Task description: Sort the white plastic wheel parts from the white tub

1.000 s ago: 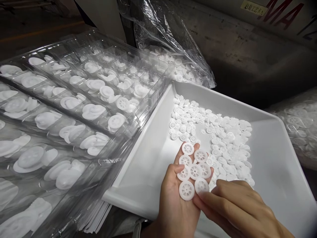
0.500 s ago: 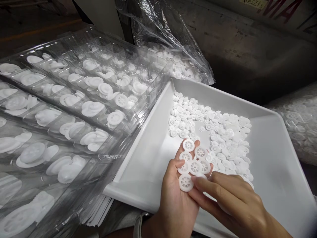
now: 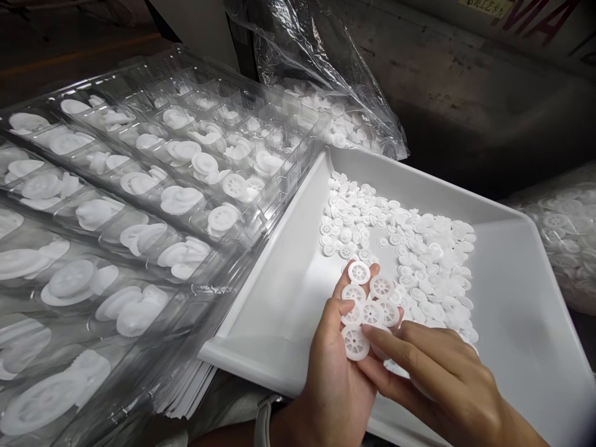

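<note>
Several small white plastic gear wheels (image 3: 371, 312) with spoked centres lie spread over the palm and fingers of my left hand (image 3: 342, 372). Its thumb presses on one of them. At the same pile, my right hand (image 3: 437, 372) reaches in from the right; its index fingertip touches the wheels near a lower one (image 3: 356, 343). Whatever sits between the right thumb and fingers is mostly hidden. Both hands are over the grey tray (image 3: 261, 323), in which many loose white wheels (image 3: 433, 267) are heaped at the far and right side.
Clear plastic compartment trays (image 3: 195, 292) holding white gears stand at the left, stacked against the grey tray. A clear bag (image 3: 344, 118) of white parts lies behind, and another bag (image 3: 559, 230) is at the right. Paper sheets (image 3: 190, 388) stick out beneath the compartment trays.
The whole view has shifted slightly, so everything sits a little further right. Both hands keep nearly the same pose; the lowest wheel in the left palm has turned a little.
</note>
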Available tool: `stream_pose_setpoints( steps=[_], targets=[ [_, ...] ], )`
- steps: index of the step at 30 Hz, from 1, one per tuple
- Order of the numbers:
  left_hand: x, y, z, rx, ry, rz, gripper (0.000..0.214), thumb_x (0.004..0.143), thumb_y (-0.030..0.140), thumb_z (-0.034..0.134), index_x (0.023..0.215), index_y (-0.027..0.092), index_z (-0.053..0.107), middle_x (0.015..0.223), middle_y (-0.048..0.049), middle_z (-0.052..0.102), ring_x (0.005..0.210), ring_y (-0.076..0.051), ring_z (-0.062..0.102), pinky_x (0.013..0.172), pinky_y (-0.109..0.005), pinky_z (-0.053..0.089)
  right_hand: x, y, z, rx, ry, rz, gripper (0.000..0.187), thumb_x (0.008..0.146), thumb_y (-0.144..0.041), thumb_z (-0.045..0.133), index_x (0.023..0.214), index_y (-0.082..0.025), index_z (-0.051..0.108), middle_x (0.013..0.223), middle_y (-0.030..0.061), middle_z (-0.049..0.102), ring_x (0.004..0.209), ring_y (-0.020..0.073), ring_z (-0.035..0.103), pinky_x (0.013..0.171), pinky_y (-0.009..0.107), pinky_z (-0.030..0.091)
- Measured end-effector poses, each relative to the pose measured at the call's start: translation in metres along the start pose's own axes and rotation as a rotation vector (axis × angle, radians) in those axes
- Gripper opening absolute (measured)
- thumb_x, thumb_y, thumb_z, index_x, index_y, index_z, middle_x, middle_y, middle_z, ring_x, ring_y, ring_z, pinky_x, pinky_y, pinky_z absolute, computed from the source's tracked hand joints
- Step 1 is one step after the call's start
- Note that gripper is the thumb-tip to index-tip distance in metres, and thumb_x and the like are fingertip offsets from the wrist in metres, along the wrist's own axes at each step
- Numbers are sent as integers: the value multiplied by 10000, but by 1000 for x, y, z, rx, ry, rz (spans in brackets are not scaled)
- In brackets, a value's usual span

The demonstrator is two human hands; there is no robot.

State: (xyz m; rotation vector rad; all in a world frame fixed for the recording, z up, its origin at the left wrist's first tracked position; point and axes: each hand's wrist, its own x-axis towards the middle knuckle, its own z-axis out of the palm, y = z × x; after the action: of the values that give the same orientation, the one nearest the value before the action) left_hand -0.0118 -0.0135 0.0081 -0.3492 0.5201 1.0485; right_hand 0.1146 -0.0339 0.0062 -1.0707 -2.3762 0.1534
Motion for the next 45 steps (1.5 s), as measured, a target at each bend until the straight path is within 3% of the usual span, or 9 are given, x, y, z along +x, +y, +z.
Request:
stream_pose_setpoints(
  steps=[11,15,19,22,29,36,40,42,45],
  targets=[
    [1,0,-4,28,16,-25,391,813,269,461,1189,258,568,1207,-9,622,1184,-238,491,989,-353,381,1,-1,0,52,-34,20,216,816,-157,650,1020,-112,599,687,28,619,614,137,618,557,253,466],
    [3,1,-4,-20,16,-39,454,805,212,429,1251,257,502,1231,3,611,1150,-208,522,939,-317,411,6,0,-5,77,-52,19,206,832,-210,632,1013,-121,591,695,33,625,623,144,622,523,246,450],
    [4,3,-5,-39,0,-79,476,824,234,410,1299,222,444,1249,-42,602,1039,-191,593,819,-288,465,12,6,-12,57,-17,128,193,850,-137,581,1043,-122,594,630,-7,559,519,90,534,474,212,400],
    [2,2,-6,-20,-15,-125,490,820,259,435,1308,231,436,1287,-61,573,993,-191,615,765,-283,477,14,9,-16,10,7,175,169,880,-194,540,1020,-149,622,588,-27,516,476,77,485,453,196,385],
    [1,2,-4,36,-7,-163,440,852,302,396,1276,226,486,1288,-61,570,1122,-219,551,826,-288,464,17,8,-15,-106,7,112,327,911,-413,459,1001,-172,660,601,5,539,533,101,536,475,191,412],
    [7,3,-5,-11,-35,-174,453,818,256,419,1254,171,513,1211,-90,621,1120,-218,554,901,-299,432,13,6,-16,-2,-120,134,226,913,-288,497,1061,-173,623,621,-14,529,513,87,526,449,198,377],
    [6,3,-6,-31,-47,-182,519,768,151,450,1284,196,475,1243,-67,606,1110,-232,567,980,-366,394,13,4,-21,223,-144,243,200,886,-180,534,1076,-188,598,662,-19,554,537,82,547,465,199,416],
    [5,3,-5,1,-5,-169,557,764,105,442,1314,196,434,1237,-69,611,1098,-234,577,1013,-406,370,15,14,-30,313,-76,377,144,877,-198,549,997,-208,629,693,-7,604,593,91,591,490,179,464],
    [2,4,-3,56,73,-118,607,776,89,429,1368,192,344,1247,-85,602,1119,-250,563,1061,-473,305,14,51,-57,217,96,555,140,857,-298,582,834,-190,668,588,-14,606,455,73,555,407,167,434]
  ],
)
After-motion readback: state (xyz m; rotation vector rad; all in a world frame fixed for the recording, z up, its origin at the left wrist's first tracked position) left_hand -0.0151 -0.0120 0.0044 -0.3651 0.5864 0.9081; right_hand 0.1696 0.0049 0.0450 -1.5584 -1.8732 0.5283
